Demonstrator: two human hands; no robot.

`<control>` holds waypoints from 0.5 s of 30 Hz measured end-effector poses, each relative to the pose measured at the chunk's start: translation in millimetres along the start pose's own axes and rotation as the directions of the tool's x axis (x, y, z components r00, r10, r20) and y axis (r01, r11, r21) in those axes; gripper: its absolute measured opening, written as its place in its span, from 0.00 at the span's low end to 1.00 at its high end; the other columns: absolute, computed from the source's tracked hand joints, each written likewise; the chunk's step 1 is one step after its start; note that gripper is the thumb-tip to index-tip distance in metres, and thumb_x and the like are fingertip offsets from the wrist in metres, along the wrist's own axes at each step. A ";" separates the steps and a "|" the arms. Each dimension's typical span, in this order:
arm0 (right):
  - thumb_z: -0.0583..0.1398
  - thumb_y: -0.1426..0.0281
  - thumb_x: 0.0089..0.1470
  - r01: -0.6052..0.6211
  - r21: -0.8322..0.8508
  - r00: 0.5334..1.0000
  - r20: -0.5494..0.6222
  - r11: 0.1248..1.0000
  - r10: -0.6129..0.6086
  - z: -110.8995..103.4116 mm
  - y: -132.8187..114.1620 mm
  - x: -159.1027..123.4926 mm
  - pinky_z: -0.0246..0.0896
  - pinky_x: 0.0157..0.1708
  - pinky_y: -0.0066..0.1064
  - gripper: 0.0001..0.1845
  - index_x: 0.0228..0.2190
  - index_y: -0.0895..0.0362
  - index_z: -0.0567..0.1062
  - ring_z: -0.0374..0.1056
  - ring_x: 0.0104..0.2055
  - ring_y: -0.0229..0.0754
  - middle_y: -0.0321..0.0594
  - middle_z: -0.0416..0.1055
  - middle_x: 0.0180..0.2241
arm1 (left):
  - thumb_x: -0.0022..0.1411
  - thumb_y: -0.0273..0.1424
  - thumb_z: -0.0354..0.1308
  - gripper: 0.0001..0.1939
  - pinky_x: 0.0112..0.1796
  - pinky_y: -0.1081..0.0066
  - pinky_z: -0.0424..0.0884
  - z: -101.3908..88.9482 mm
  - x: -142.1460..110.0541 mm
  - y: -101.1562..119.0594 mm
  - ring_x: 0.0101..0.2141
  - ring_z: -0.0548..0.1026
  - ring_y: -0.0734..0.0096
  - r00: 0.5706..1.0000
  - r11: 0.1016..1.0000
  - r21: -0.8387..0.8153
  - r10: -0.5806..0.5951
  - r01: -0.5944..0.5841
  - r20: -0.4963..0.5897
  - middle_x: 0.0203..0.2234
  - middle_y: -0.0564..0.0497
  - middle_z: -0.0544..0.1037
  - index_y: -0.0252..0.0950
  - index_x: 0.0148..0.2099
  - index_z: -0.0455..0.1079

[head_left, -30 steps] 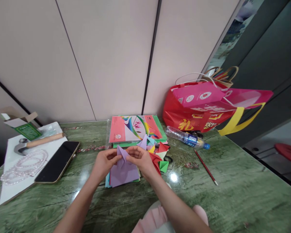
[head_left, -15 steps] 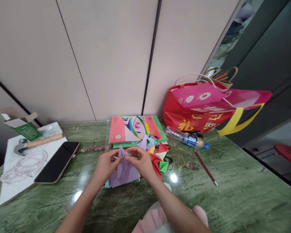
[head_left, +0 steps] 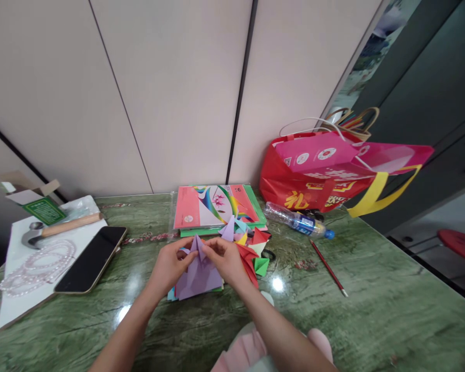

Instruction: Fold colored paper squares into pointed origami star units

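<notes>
A folded piece of purple origami paper (head_left: 197, 248) is pinched between both hands, its pointed tip upward. My left hand (head_left: 174, 261) grips its left side with thumb and fingers. On the right side, my right hand (head_left: 225, 257) pinches it the same way. Below them lies a stack of coloured paper squares (head_left: 201, 287) with a purple sheet on top. Several folded paper shapes in red, green, yellow, blue and purple lie just beyond and right of my right hand, among them a red one (head_left: 248, 263) and a green one (head_left: 261, 266).
Behind the hands lies a pack of coloured paper (head_left: 186, 206). To the right are a plastic bottle (head_left: 296, 221), a red pencil (head_left: 328, 268) and a red gift bag (head_left: 273, 175). A phone (head_left: 92, 260), a hammer (head_left: 67, 225), beads (head_left: 42, 268) and a small green box (head_left: 44, 209) are at left.
The purple paper's tip has shifted slightly right and down, and its folds sit closer together between my fingers. Both hands keep their pinch; the surrounding things stay put.
</notes>
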State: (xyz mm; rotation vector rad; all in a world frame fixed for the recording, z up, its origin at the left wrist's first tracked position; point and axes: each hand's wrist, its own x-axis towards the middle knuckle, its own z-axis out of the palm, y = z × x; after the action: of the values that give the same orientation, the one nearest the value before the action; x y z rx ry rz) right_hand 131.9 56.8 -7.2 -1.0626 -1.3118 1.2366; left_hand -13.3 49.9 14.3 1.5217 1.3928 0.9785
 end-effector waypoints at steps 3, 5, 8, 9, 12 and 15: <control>0.59 0.65 0.44 0.015 -0.024 1.000 -0.011 1.000 -0.015 -1.3 2.7 1.7 0.59 0.28 0.27 0.09 0.24 0.58 0.73 0.64 0.26 0.36 0.36 0.70 0.23 | 0.44 0.36 0.60 0.21 0.16 0.75 0.65 -1.9 -0.4 4.1 0.19 0.71 0.72 0.998 0.999 -0.024 -0.044 0.043 -0.050 0.29 0.48 0.77 0.32 0.42 0.71; 0.60 0.64 0.44 0.016 -0.028 1.000 -0.019 0.999 -0.017 -1.8 4.0 2.5 0.59 0.30 0.27 0.09 0.24 0.58 0.73 0.64 0.28 0.37 0.37 0.70 0.25 | 0.43 0.36 0.61 0.21 0.18 0.74 0.66 -3.5 -0.7 7.0 0.20 0.72 0.71 0.996 0.998 -0.039 -0.058 0.055 -0.069 0.29 0.47 0.78 0.32 0.41 0.71; 0.61 0.63 0.42 -0.035 0.043 0.999 0.014 0.998 0.035 -1.3 4.5 2.6 0.59 0.28 0.27 0.10 0.24 0.58 0.73 0.64 0.26 0.36 0.36 0.70 0.23 | 0.43 0.36 0.62 0.19 0.23 0.71 0.70 -5.6 -0.6 8.0 0.24 0.74 0.68 0.994 0.999 -0.031 -0.039 0.036 -0.103 0.32 0.46 0.78 0.32 0.39 0.72; 0.61 0.63 0.41 -0.055 0.074 0.998 0.035 0.996 0.053 -0.9 4.2 2.3 0.59 0.28 0.27 0.10 0.24 0.58 0.73 0.64 0.25 0.36 0.36 0.70 0.23 | 0.43 0.37 0.62 0.19 0.26 0.70 0.70 -6.2 -0.4 7.0 0.25 0.75 0.67 0.992 0.999 -0.020 -0.028 0.026 -0.121 0.33 0.45 0.78 0.32 0.38 0.72; 0.63 0.65 0.38 -0.096 0.134 0.993 0.079 0.986 0.086 -0.1 2.0 1.0 0.58 0.28 0.27 0.09 0.22 0.59 0.74 0.63 0.24 0.35 0.35 0.70 0.22 | 0.45 0.38 0.61 0.17 0.29 0.68 0.71 -6.9 0.2 1.1 0.26 0.75 0.67 0.982 0.998 0.063 0.039 -0.028 -0.186 0.33 0.46 0.78 0.33 0.37 0.71; 0.65 0.67 0.35 -0.117 0.137 0.990 0.091 0.984 0.105 -0.1 -1.4 -0.1 0.59 0.27 0.27 0.08 0.20 0.59 0.74 0.63 0.23 0.34 0.34 0.70 0.20 | 0.48 0.37 0.59 0.14 0.32 0.68 0.70 -6.6 -0.1 -5.3 0.28 0.74 0.67 0.952 0.963 0.231 0.193 -0.137 -0.239 0.31 0.48 0.77 0.35 0.37 0.71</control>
State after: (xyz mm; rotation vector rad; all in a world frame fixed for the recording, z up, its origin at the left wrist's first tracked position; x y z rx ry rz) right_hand 132.1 56.6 -5.8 -1.0026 -1.2204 1.4504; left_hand -21.4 50.5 11.7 1.7392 1.6154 1.1989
